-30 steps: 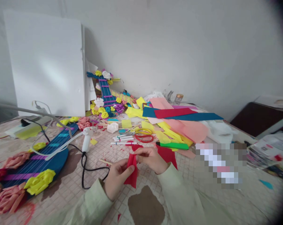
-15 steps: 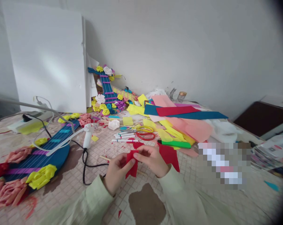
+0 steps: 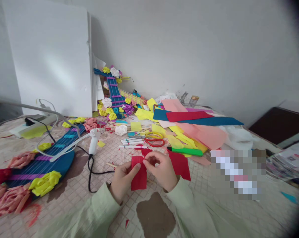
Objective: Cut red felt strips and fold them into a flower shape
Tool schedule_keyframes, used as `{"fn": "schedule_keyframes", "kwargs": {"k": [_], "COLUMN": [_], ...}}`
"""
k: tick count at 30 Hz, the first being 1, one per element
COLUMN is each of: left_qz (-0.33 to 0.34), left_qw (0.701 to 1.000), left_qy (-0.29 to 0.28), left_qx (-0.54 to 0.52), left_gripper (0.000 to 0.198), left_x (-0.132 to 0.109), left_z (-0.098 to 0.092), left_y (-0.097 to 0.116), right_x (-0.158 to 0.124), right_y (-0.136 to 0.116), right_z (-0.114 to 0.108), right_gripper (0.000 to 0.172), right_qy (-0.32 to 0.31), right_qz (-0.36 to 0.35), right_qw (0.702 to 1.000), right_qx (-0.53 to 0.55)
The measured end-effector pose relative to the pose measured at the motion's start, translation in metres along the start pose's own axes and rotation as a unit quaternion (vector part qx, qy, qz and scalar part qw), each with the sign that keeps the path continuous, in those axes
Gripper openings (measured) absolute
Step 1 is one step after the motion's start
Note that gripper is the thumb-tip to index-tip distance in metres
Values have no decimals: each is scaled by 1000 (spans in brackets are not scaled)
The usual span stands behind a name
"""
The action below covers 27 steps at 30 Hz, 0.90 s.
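Note:
Both of my hands hold a small red paper piece (image 3: pixel 139 175) just above the table, near its front edge. My left hand (image 3: pixel 122 180) grips its left side with the thumb on the front. The fingers of my right hand (image 3: pixel 161 170) pinch its top right corner. Another red paper sheet (image 3: pixel 180 165) lies flat just right of my right hand. Red scraps lie behind my hands.
A white glue gun (image 3: pixel 93 145) with a black cord stands left of my hands. Scissors (image 3: pixel 155 142), markers (image 3: pixel 132 142) and a green marker (image 3: pixel 188 152) lie behind. Coloured paper sheets (image 3: pixel 201 134) pile up at the back right. A blue guitar-shaped craft (image 3: pixel 40 165) lies left. A white board (image 3: pixel 50 59) leans on the wall.
The red paper, bunched and narrow a second ago, is now spread into a flat rectangle. My right hand's pinch shifted to its top right corner. The view tilted slightly.

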<state>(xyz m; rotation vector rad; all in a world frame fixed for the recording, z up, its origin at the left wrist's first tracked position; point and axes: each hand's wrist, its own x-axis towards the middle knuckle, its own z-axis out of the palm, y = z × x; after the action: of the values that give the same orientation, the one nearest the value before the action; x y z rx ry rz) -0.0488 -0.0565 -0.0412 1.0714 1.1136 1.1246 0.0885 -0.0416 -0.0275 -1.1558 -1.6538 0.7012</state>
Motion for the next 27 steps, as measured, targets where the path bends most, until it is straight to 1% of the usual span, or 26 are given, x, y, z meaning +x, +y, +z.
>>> {"fn": "schedule_keyframes", "kwargs": {"k": [3,6,8,13,19,22,27], "left_qz": [10,13,11,7,17,19,16], "left_qw": [1000,1000,1000,1000,999,999,999], "left_qy": [4,4,9,23,24,24,10], "left_qx": [9,-8,-15,9,-22,-40,-32], "left_gripper": [28,27,26,24,21,21,21], "left_x": [2,3,3,3,2,1,1], "left_z": [-1,-1,-1,-2,-1,-1,-2], "left_y": [0,-1,-1,-1,0,-2,-1], "right_x": [-2,-2,-3,-6,-8,-8,-8], "right_y": [-4,-7,-7,-5,-7,-7,-10], "right_z": [0,0,0,2,3,4,2], "right_gripper": [6,10,12,12,16,19,19], "right_qy": [6,-1,-4,-13,-32,-43,-50], "right_qz": [-54,-96,-113,-139,-145,-142,-131], "right_qw": [998,993,990,982,976,977,983], "right_qx": [-43,-71,-86,-124,-159,-150,-117]}}
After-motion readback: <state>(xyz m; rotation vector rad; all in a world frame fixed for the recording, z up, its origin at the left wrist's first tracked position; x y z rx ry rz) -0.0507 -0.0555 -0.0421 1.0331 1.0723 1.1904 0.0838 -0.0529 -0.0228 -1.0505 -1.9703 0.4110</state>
